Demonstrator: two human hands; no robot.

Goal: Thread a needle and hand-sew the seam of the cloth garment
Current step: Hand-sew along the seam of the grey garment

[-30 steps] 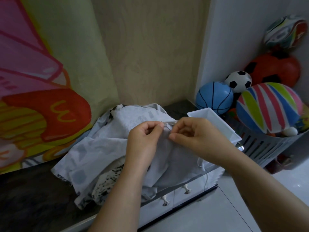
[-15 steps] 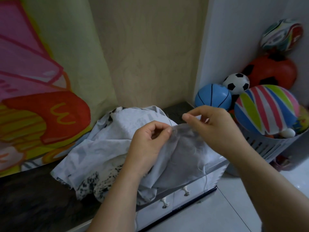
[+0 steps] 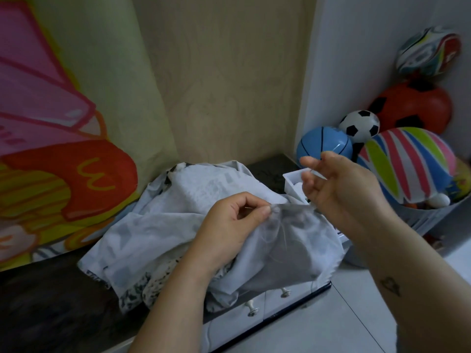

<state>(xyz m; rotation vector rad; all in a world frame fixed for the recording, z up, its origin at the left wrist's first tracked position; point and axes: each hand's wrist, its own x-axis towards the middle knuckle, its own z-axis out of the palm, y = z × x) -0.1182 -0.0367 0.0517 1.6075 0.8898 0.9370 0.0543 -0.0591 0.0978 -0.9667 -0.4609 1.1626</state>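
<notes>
A pale grey patterned cloth garment (image 3: 178,225) lies heaped on a dark counter (image 3: 51,301). My left hand (image 3: 229,225) pinches a raised edge of the garment between thumb and forefinger. My right hand (image 3: 344,189) is lifted up and to the right of that edge, above the cloth. A thin pale needle (image 3: 317,173) shows between its thumb and fingers. A fine thread (image 3: 281,233) hangs faintly over the cloth below the pinched edge; its full run is too thin to trace.
A small white tray (image 3: 293,178) sits on the counter behind my right hand. A grey basket (image 3: 420,217) of balls stands at the right, with a blue ball (image 3: 323,143) and a striped ball (image 3: 407,161). White drawers (image 3: 254,309) are under the counter. A colourful printed sheet (image 3: 51,123) hangs at the left.
My right hand has drawn away from my left hand, up and to the right, taking the needle with it. My left hand keeps its pinch on the cloth edge.
</notes>
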